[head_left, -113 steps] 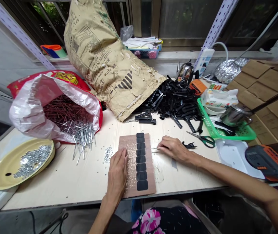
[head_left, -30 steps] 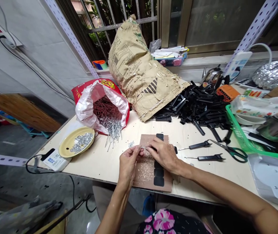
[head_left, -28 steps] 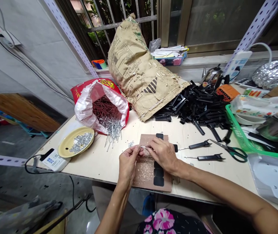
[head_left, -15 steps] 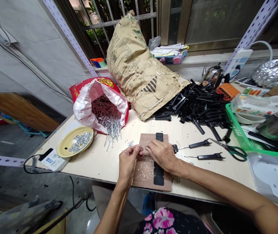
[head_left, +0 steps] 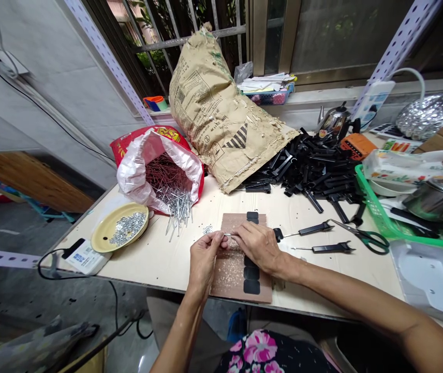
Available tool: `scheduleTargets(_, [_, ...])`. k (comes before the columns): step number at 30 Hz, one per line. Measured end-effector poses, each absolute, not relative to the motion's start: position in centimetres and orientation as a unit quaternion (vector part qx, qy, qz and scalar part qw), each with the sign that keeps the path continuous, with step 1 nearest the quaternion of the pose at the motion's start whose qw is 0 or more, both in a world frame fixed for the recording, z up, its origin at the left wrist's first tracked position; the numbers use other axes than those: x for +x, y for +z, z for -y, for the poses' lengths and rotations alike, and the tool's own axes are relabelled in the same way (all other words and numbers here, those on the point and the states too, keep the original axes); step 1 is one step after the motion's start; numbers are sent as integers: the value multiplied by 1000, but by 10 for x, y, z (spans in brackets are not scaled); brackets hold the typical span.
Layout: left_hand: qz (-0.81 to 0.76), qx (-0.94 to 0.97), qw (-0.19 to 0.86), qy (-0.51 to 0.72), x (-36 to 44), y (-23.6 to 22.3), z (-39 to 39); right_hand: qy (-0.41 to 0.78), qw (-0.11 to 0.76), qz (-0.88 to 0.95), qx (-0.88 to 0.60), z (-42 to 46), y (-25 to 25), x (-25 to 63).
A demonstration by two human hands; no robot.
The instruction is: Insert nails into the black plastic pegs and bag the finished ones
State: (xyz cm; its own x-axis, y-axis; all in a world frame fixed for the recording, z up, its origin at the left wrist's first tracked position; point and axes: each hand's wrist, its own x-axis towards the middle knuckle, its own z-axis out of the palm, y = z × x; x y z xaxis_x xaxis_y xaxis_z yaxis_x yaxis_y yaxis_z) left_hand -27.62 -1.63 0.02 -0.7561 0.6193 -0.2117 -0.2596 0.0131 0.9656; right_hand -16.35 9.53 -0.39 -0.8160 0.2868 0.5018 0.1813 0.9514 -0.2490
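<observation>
My left hand (head_left: 204, 259) pinches one end of a thin metal rod (head_left: 227, 234) between thumb and fingertips. On its other side, my right hand (head_left: 259, 248) is closed on the same rod, its fingers hiding most of that end. Both hands are above a brown board (head_left: 227, 277), which bears a column of black rounded pads (head_left: 251, 286) and pale crumbs. Just left of the board lies a small cluster of tiny metal pieces (head_left: 207, 229). Right of my right hand are two black handles with thin metal shafts, one upper handle (head_left: 314, 228) and one lower handle (head_left: 332, 248).
A yellow dish (head_left: 101, 230) of small metal parts and a red-and-white bag (head_left: 130, 173) spilling metal rods stand left. Behind are a large paper sack (head_left: 221, 114) and a heap of black handles (head_left: 314, 171). Scissors (head_left: 374, 241) and a green basket (head_left: 374, 207) lie right.
The view has shifted slightly, moving the items on the right a little leftward. Both hands keep nearly the same pose on the rod.
</observation>
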Motion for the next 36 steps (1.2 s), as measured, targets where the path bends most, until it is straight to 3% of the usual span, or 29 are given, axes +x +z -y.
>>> scheduleTargets(6, [-679, 170, 281, 657, -273, 4, 17, 113, 275, 947, -124, -96, -1, -161])
scheduleTargets(10, [-614, 101, 344, 703, -271, 3, 13, 34, 309, 947, -78, -98, 0, -161])
scheduleTargets(16, [-542, 24, 445, 713, -274, 3, 8, 9, 319, 947, -25, -107, 0, -163])
scheduleTargets(25, [-580, 49, 375, 721, -268, -2, 7, -46, 316, 947, -44, -106, 1, -163])
scheduleTargets(32, [-618, 110, 330, 705, -269, -4, 9, 71, 280, 950, -117, -102, -5, -167])
scheduleTargets(36, [-626, 115, 335, 695, -270, -5, 11, 56, 275, 954, -101, -103, -8, -167])
